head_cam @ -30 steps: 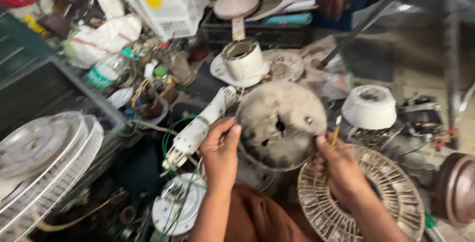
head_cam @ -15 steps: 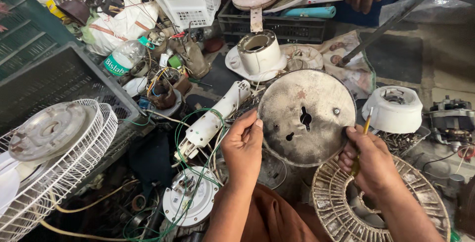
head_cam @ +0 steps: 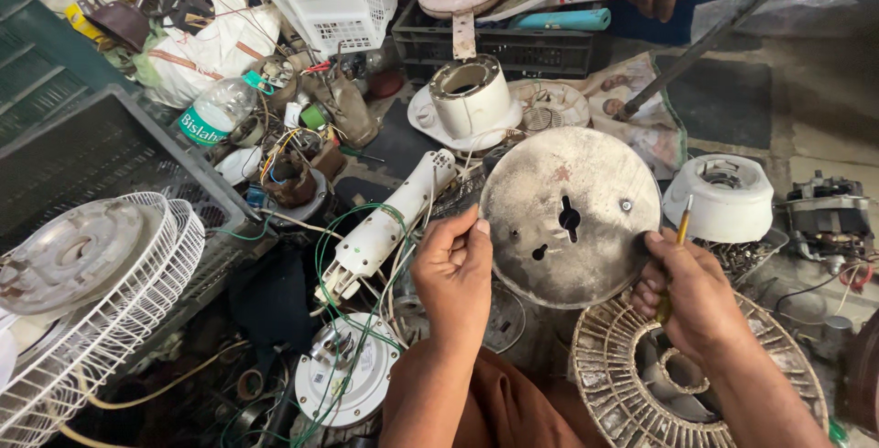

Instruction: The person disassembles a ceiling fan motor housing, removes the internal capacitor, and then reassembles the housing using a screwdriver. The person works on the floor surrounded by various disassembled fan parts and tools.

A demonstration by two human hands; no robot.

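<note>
Above cluttered floor: round grey dusty metal plate (head_cam: 569, 216) held upright, face toward viewer, for inspection. Left hand (head_cam: 455, 272) grip pinches left rim; right hand (head_cam: 693, 295) grip clamps right rim, yellow-handled screwdriver (head_cam: 678, 239) tucked alongside, ready. White wire fan guard (head_cam: 101, 302) lies apart, left.

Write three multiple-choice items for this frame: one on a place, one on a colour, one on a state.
1. Where is the wire fan guard?
A. far left
B. on the disc
C. in the crate

2. What colour is the tool handle in the right hand?
A. blue
B. yellow
C. red

3. How is the round metal disc held?
A. flat on the floor
B. by one hand
C. between both hands

Key: 1 A, it lies at the left edge. 2 B, yellow shows above the fist. 3 C, the left hand pinches its left rim, the right hand its right.
</note>
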